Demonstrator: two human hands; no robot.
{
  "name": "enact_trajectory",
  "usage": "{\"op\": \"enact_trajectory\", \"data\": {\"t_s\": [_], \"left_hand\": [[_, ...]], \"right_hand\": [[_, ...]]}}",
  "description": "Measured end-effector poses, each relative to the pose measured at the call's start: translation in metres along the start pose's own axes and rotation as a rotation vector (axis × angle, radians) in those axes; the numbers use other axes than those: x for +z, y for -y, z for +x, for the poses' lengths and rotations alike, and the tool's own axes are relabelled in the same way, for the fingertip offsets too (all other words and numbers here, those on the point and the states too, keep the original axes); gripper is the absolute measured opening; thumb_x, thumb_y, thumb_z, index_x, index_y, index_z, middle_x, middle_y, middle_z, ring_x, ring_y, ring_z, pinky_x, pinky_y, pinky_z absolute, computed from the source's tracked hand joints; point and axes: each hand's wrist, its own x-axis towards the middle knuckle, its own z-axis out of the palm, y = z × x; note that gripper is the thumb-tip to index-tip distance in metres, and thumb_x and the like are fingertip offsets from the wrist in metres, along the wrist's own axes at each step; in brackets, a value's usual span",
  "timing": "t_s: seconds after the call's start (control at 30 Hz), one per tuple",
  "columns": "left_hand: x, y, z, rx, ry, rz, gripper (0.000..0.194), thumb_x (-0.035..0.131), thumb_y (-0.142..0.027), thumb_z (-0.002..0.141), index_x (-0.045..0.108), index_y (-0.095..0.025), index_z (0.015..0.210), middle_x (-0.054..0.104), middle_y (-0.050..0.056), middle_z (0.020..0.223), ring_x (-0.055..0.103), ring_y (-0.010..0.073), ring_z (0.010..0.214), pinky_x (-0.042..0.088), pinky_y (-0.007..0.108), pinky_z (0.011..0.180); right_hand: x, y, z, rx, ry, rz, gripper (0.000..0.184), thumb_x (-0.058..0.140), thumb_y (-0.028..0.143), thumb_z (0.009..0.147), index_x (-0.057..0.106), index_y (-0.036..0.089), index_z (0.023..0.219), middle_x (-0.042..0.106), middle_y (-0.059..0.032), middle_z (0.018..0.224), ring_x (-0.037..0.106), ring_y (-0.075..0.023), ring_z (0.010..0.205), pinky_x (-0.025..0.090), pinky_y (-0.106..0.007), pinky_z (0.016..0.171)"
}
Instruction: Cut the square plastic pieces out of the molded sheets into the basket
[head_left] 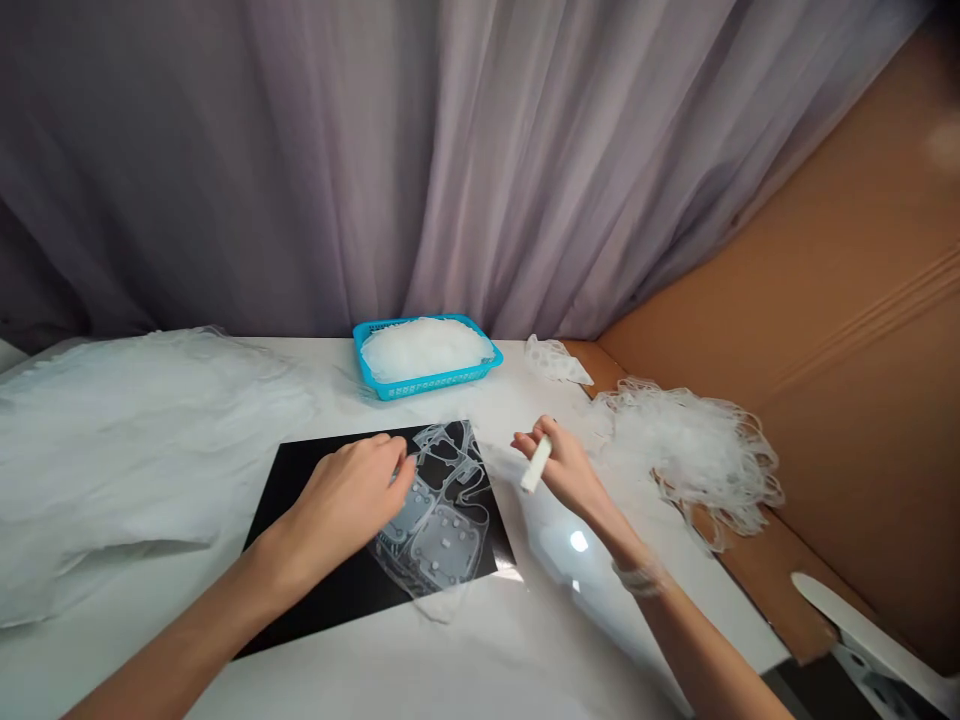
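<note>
A black rectangular board [330, 585] lies on the white table. On its right part rests a translucent moulded piece [448, 545] with rounded panels, small raised dots and thin looping strands; one loop hangs past the board's front edge. My left hand [367, 475] is over the board at the left side of this piece, palm down with fingers curled. What its fingertips hold, if anything, is hidden. To the right of the board, my right hand [562, 460] grips a short white stick-like tool [536, 466], pointing down and toward me. Its working end cannot be made out.
A blue plastic basket [442, 378] full of whitish translucent pieces stands behind the board. At left spreads a large pile of translucent sheets [135, 430]. A tangled heap of clear strands [690, 450] lies at right, near a small dotted scrap [556, 360]. A brown panel [847, 300] borders the right side.
</note>
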Motion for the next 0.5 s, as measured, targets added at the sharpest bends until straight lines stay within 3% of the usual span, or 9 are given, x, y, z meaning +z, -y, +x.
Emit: {"op": "enact_trajectory", "data": {"t_s": [0.1,0.2,0.37,0.5], "left_hand": [[0.042,0.016,0.031,-0.052,0.035,0.011,0.022,0.043,-0.028,0.096,0.062,-0.019,0.093,0.069,0.011,0.097,0.067,0.0277,0.095,0.048,0.036,0.074],[0.069,0.024,0.048,-0.068,0.028,-0.013,0.025,0.046,-0.035,0.096,0.061,-0.018,0.107,0.066,0.013,0.112,0.061,0.0293,0.112,0.049,0.037,0.08],[0.088,0.018,0.065,-0.048,0.008,-0.07,0.021,0.055,-0.032,0.095,0.062,-0.016,0.106,0.064,0.01,0.115,0.059,0.0248,0.113,0.049,0.04,0.091],[0.091,0.023,0.072,-0.074,-0.003,-0.13,0.02,0.054,-0.034,0.097,0.063,-0.016,0.102,0.065,0.006,0.109,0.063,0.0196,0.099,0.052,0.04,0.087]], "right_hand": [[0.032,-0.029,0.034,0.041,0.034,-0.044,0.031,0.056,0.045,0.084,0.037,0.025,0.071,0.06,-0.0002,0.065,0.054,-0.019,0.062,0.035,-0.029,0.059],[0.058,-0.035,0.058,0.044,0.044,-0.065,0.028,0.063,0.038,0.079,0.039,0.025,0.073,0.059,0.0003,0.065,0.05,-0.0183,0.061,0.031,-0.028,0.059],[0.091,-0.025,0.079,0.03,0.039,-0.064,0.024,0.062,0.017,0.07,0.039,0.025,0.071,0.054,0.0022,0.06,0.049,-0.0178,0.061,0.03,-0.027,0.06],[0.097,-0.022,0.092,-0.009,-0.007,-0.011,0.017,0.055,0.014,0.07,0.041,0.024,0.071,0.061,0.0001,0.067,0.055,-0.02,0.069,0.037,-0.028,0.065]]}}
